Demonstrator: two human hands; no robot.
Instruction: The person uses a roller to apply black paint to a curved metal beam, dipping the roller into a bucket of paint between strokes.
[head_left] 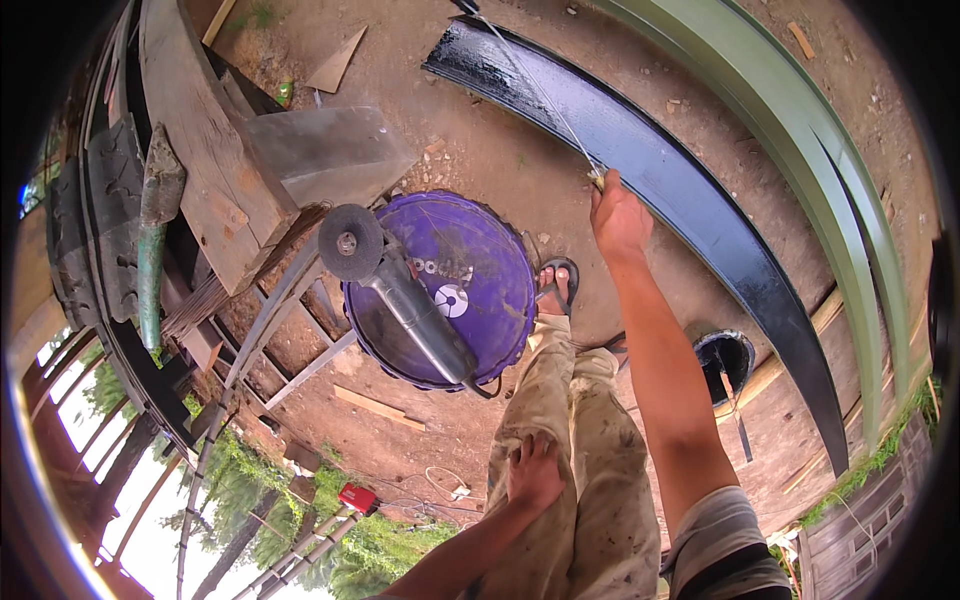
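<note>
Grey sleeve (pixel 722 522) in front, and beyond it the right hand (pixel 622 222) grips a long-rodded tool (pixel 540 95) by a black panel (pixel 640 145)

Nearest the camera, the sleeve covers the upper right arm. Low in the middle, the left hand (pixel 537 472) lies loosely on the left thigh of the stained tan trousers (pixel 612 450), fingers slightly spread on the cloth; nothing shows in it.

Past the knees, the right hand is closed around the tool's pale handle (pixel 598 181). It holds the tool at the panel's near edge, well ahead of the left hand and to its right. The thin rod runs forward and leftward from the fingers, across the glossy panel, to a dark head partly cut off at the top of the view. Whether rod or hand touches the panel cannot be told.

On the ground, a sandalled foot (pixel 560 285) stands just beside a purple round lid (pixel 505 255), where an angle grinder (pixel 425 325) rests. Right of the legs, a black bucket (pixel 722 352) has a slim tool (pixel 735 412) across its rim.

Farther out, green panels (pixel 790 140) lie beyond the black one. To the left are a thick timber (pixel 200 140) and a grey metal piece (pixel 335 150).
</note>
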